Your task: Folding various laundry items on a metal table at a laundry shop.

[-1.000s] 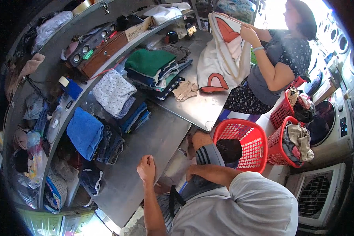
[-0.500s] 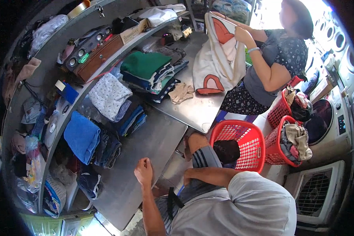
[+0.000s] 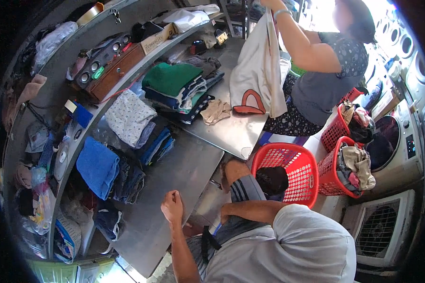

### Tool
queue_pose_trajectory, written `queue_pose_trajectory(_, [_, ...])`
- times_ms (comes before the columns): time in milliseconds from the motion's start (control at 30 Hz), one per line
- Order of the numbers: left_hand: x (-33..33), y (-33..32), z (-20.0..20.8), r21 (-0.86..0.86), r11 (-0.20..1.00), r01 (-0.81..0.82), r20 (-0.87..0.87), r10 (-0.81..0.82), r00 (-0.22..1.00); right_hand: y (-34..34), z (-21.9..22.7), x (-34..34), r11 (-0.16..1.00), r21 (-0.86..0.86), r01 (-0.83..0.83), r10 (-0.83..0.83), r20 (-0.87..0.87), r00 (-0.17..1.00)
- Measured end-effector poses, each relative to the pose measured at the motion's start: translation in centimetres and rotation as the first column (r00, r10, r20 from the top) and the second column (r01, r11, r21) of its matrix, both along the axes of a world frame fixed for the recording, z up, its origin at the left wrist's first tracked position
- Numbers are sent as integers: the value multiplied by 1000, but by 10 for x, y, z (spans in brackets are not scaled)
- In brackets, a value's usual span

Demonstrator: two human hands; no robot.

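My left hand point(image 3: 172, 205) rests at the edge of the bare metal table point(image 3: 167, 165), its fingers curled into a loose fist with nothing visible in it. My right hand point(image 3: 225, 212) is down by my thigh, its fingers hidden. Left of my left hand lie folded dark jeans point(image 3: 130, 179), a blue towel point(image 3: 97, 165) and a dark folded garment point(image 3: 107, 219). Farther off are a folded white patterned cloth point(image 3: 130, 118) and a stack topped by a green garment point(image 3: 172, 78). Across the table a co-worker's hands point(image 3: 275, 5) hold up a large white cloth point(image 3: 252, 70) with orange-red shapes.
A red basket point(image 3: 301, 179) with a dark item inside stands beside my leg. More red baskets point(image 3: 333, 175) of clothes stand to the right, before a front-loading washing machine point(image 3: 401, 141). A small beige garment point(image 3: 216, 112) lies on the far table. Cluttered shelves point(image 3: 92, 123) run along the left.
The co-worker's hands have risen with the white cloth, which now hangs more upright and shows less of its orange-red pattern. My own hands stay where they were.
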State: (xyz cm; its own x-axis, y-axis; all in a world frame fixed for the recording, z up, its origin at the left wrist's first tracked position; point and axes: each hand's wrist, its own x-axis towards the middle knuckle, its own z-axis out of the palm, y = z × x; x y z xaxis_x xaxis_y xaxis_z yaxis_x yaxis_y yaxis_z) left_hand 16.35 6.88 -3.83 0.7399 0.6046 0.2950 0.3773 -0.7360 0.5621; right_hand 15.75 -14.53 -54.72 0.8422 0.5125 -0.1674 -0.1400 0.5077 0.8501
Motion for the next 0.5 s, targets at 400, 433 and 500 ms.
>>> queue_pose_trajectory(400, [0, 1, -4, 0, 1000, -13, -11, 13, 1000, -26, -5, -7, 996, -54, -75, 75, -4, 997])
queue_pose_trajectory(433, [0, 1, -4, -9, 1000, -21, 1, 21, 1000, -21, -5, -6, 996, -54, -72, 72, -8, 997])
queue_pose_trajectory(500, [0, 1, -3, -18, 1000, -25, 6, 25, 1000, -11, 0, -8, 999, -29, -24, 24, -14, 1000])
